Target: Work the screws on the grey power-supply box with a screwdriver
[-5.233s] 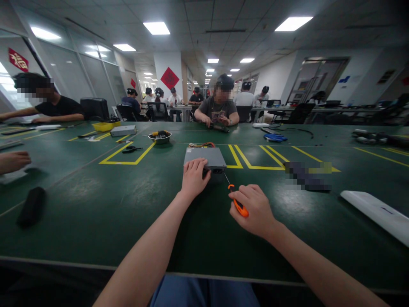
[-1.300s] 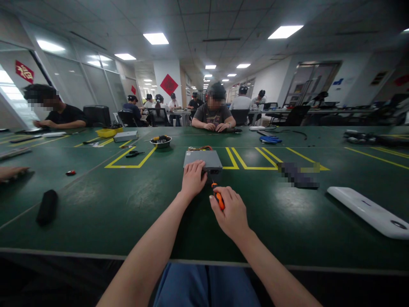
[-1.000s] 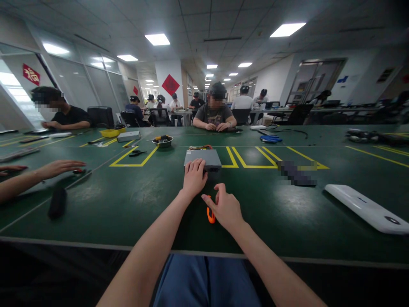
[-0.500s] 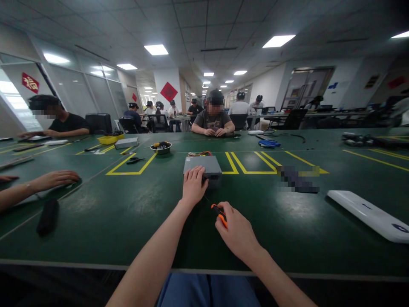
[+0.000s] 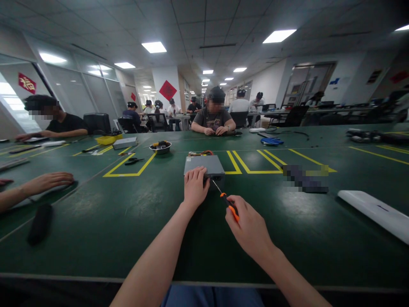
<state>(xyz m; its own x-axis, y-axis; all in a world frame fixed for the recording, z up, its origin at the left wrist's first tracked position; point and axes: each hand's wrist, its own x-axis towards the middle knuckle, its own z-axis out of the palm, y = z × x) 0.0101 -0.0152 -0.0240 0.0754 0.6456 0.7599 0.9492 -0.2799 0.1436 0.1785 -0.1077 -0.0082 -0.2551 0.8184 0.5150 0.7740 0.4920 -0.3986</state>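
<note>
A grey metal power supply unit (image 5: pixel 209 164) lies on the green table in front of me, its socket side turned my way and several coloured wires at its back. My left hand (image 5: pixel 195 185) grips its near left corner, fingers on the top and thumb against the front. In my right hand (image 5: pixel 247 224) is an orange-and-black screwdriver (image 5: pixel 230 207). Its thin shaft points up and left, the tip by the unit's front face near the socket. Whether the tip touches a screw I cannot tell.
A metal bowl (image 5: pixel 160 147) with tools and small pliers (image 5: pixel 133 161) lie beyond, to the left. To the right are a blurred dark item (image 5: pixel 306 179) and a white panel (image 5: pixel 373 213). A neighbour's hand (image 5: pixel 54 183) rests at left; another person (image 5: pixel 214 115) sits opposite.
My right hand has moved right and slightly up with the screwdriver, whose tip now reaches the front of the power supply unit. My left hand keeps its hold on the unit.
</note>
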